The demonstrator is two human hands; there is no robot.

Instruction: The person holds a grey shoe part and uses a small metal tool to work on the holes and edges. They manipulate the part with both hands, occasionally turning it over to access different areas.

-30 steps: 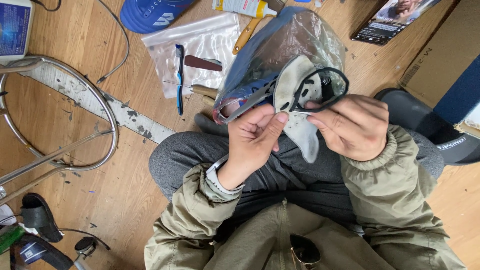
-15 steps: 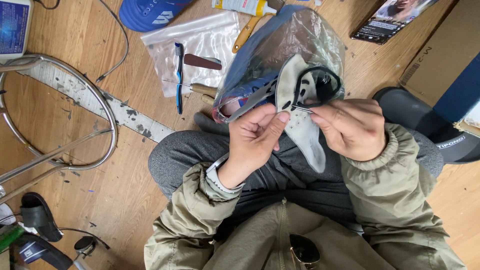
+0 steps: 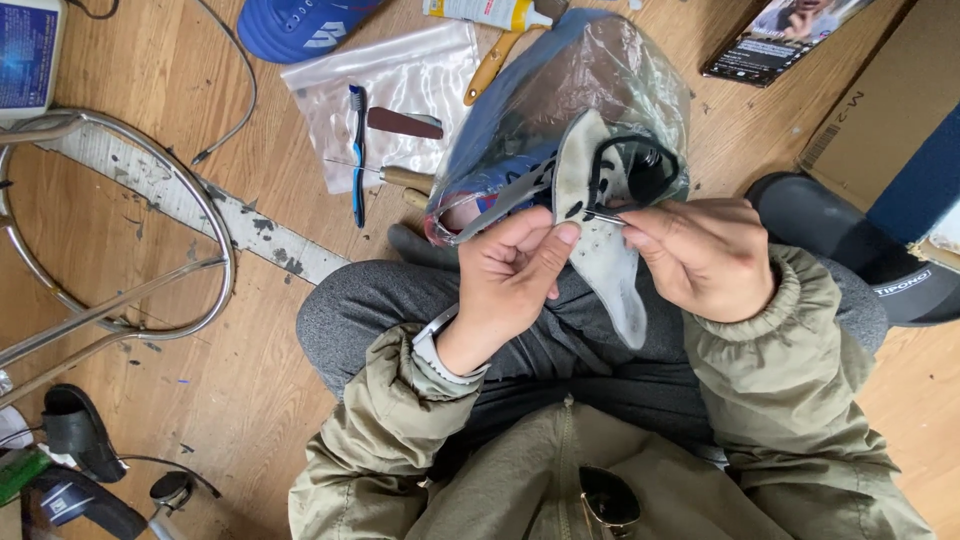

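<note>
Person seated on wooden floor [image 3: 250, 400]. Shoe [image 3: 560, 170], wrapped in clear plastic, rests on the knees. Its pale tongue [image 3: 600, 250] hangs down between both hands. Left hand [image 3: 510, 270]: fingers closed, thumb tip pressed on the tongue's left edge. Right hand [image 3: 700, 255]: fingers pinched shut on a thin dark lace end [image 3: 600, 213], which lies across the tongue just beside the left thumb. Black lace loops above the fingers. Toothbrush [image 3: 356, 150] lies on a plastic bag [image 3: 390, 100], well apart.

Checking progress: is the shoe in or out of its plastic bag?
Mostly in: the plastic bag still wraps the shoe; only its pale tongue sticks out.
</note>
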